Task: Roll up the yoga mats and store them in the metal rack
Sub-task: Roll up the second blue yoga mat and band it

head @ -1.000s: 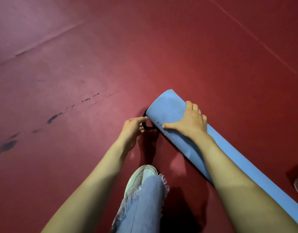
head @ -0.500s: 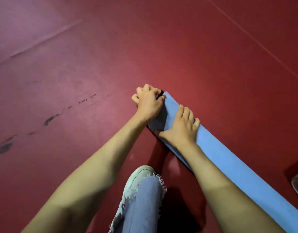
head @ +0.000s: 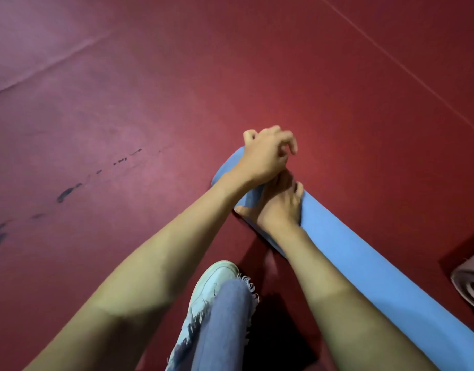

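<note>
Crouching over a rolled blue mat (head: pixel 364 263) that lies flat on the red floor (head: pixel 337 103), running diagonally from about the middle of the view down to the bottom right corner. The right hand (head: pixel 277 207) is clamped on the roll close to its far end. Its thumb (head: pixel 242 210) is pressed against the near side and its fingers (head: pixel 297 188) are wrapped together over the top, so that's a proper grip on the mat. The left hand (head: pixel 265 156) sits right over the far end of the roll, crossing just above the right one and touching it at the knuckles. Its fingers (head: pixel 289 141) are curled in and slightly spread, but the back of the hand blocks the view, so honestly I can't tell if they're pinching something or just hooked over the mat's edge. Both forearms cover a good chunk of the lower view and hide part of the roll. Down between the arms there's a white sneaker (head: pixel 214 282) planted on the floor and a jeans leg (head: pixel 225 330) with a frayed hem hanging over it. At the right edge, near the blue roll but not touching it, is the end of a second rolled mat (head: pixel 471 282), pale pinkish-grey, cut off by the frame. Off to the left the floor has a trail of dark scuff marks (head: pixel 67 192), and a thin seam line (head: pixel 391 57) runs across the upper right.
</note>
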`<act>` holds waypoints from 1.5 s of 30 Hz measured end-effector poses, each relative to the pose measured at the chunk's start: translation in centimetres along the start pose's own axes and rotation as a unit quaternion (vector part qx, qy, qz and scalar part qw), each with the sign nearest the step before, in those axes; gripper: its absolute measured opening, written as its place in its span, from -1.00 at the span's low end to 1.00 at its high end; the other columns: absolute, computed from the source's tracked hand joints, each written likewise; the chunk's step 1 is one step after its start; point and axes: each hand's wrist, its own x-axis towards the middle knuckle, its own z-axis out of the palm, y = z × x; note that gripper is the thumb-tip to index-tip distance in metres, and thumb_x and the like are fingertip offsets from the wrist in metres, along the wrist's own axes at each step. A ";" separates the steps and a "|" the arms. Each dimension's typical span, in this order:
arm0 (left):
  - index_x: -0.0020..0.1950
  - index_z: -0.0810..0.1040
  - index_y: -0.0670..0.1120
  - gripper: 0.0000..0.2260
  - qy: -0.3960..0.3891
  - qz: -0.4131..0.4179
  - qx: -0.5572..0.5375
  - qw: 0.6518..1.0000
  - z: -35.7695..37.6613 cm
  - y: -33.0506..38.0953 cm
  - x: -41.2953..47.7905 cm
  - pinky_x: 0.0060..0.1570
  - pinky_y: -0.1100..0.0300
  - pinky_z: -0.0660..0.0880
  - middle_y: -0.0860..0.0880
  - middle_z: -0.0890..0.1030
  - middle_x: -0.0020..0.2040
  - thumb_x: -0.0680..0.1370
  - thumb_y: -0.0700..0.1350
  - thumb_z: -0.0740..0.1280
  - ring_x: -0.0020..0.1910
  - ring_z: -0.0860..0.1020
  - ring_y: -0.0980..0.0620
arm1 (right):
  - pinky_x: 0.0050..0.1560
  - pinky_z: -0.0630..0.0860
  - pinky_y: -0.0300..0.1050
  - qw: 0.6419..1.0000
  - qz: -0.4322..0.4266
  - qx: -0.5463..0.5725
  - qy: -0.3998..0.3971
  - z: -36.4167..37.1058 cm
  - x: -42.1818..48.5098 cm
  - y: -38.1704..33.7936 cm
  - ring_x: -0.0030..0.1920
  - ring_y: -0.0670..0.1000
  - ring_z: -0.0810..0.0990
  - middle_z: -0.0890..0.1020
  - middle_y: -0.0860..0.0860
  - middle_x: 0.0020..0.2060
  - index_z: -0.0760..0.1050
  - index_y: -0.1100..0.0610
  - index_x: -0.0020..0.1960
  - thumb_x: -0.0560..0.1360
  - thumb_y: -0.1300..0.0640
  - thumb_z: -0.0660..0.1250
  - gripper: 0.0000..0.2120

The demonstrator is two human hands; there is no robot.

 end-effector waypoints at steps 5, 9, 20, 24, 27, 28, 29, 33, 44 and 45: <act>-0.01 0.59 -0.09 -0.83 0.134 -0.097 -0.013 0.986 -0.1 -4.0 -3.1 -0.08 0.13 0.19 -0.03 0.50 -0.14 0.46 -0.24 0.27 -0.04 0.48 -0.12 | 0.29 0.22 -0.01 0.990 0.000 0.138 -0.019 -1.2 2.2 2.5 0.32 0.11 0.31 0.34 0.05 0.29 0.14 0.12 0.43 0.13 -0.37 0.44 0.06; 0.01 0.58 -0.16 -0.84 0.142 -0.068 -0.025 0.987 1.4 -5.9 -6.1 0.00 0.10 0.36 -0.13 0.51 -0.04 0.50 -0.13 0.30 -0.05 0.47 -0.16 | 0.30 0.22 -0.01 0.983 0.003 0.178 -0.045 -1.8 3.0 3.3 0.35 0.09 0.28 0.31 0.01 0.34 0.11 0.05 0.46 0.12 -0.36 0.42 0.05; 0.01 0.64 -0.19 -0.83 0.064 0.001 -0.072 0.995 2.1 -4.8 -7.9 -0.04 0.44 0.32 -0.09 0.61 -0.10 0.53 -0.18 0.29 -0.10 0.48 0.13 | 0.26 0.25 -0.41 0.898 -0.050 0.438 0.014 -2.0 3.4 5.1 0.18 -0.11 0.43 0.49 0.04 0.17 0.50 0.11 0.22 0.34 0.02 0.20 -0.53; 0.04 0.57 -0.19 -0.82 0.168 -0.123 -0.162 0.964 2.2 -4.7 -7.7 -0.16 0.54 0.33 0.02 0.43 -0.04 0.46 -0.33 0.41 -0.22 0.45 0.33 | 0.15 0.37 -0.12 0.908 0.050 0.408 0.078 -1.6 3.6 4.1 0.04 -0.06 0.44 0.47 -0.02 -0.03 0.48 0.11 -0.04 0.45 -0.05 0.39 -0.75; 0.08 0.55 -0.19 -0.80 0.158 -0.132 -0.182 0.961 2.4 -4.5 -7.3 -0.16 0.50 0.36 0.05 0.38 -0.03 0.47 -0.31 0.41 -0.23 0.45 0.32 | 0.19 0.32 -0.03 0.933 0.105 0.343 0.037 -2.0 4.5 2.8 0.15 0.05 0.34 0.40 0.04 0.03 0.36 0.12 -0.04 0.42 -0.21 0.36 -0.58; 0.09 0.55 -0.20 -0.80 0.155 -0.124 -0.177 0.964 2.4 -4.4 -7.1 -0.14 0.51 0.36 0.04 0.38 -0.02 0.48 -0.30 0.40 -0.23 0.46 0.31 | 0.22 0.30 0.00 0.939 0.122 0.320 0.035 -2.3 4.8 2.3 0.19 0.10 0.32 0.40 0.07 0.08 0.37 0.14 0.00 0.44 -0.21 0.33 -0.57; 0.10 0.55 -0.20 -0.79 0.154 -0.117 -0.170 0.966 2.3 -4.3 -7.0 -0.12 0.51 0.36 0.01 0.38 -0.01 0.47 -0.30 0.41 -0.23 0.46 0.28 | 0.24 0.27 0.03 0.945 0.135 0.296 0.040 -2.5 5.1 1.8 0.23 0.14 0.29 0.40 0.11 0.14 0.40 0.17 0.06 0.47 -0.18 0.30 -0.58; 0.11 0.57 -0.23 -0.76 0.154 -0.071 -0.112 0.979 2.8 -4.0 -6.2 0.07 0.35 0.36 -0.10 0.43 0.02 0.46 -0.29 0.40 -0.04 0.47 0.02 | 0.28 0.17 0.01 0.967 0.145 0.203 0.055 -3.0 5.7 0.5 0.30 0.17 0.25 0.40 0.15 0.24 0.42 0.21 0.22 0.60 -0.02 0.15 -0.65; 0.30 0.48 -0.20 -0.52 0.058 0.031 0.020 0.998 4.1 -4.1 -4.9 0.42 0.20 0.10 -0.13 0.43 0.36 0.54 0.11 0.18 0.40 0.28 -0.12 | -0.39 0.50 -0.17 0.416 0.330 0.844 0.070 -4.1 2.1 8.3 -0.55 -0.06 0.38 0.39 0.02 -0.54 0.31 0.17 -0.26 0.63 0.23 0.11 -0.72; 0.32 0.46 -0.18 -0.47 0.050 0.024 0.008 0.998 3.9 -3.9 -5.1 0.40 0.27 0.05 -0.11 0.40 0.38 0.52 0.17 0.18 0.42 0.24 -0.09 | -0.48 0.46 -0.22 0.362 0.324 0.872 0.063 -4.0 1.2 8.7 -0.61 -0.09 0.32 0.38 0.01 -0.55 0.31 0.17 -0.24 0.63 0.24 0.11 -0.74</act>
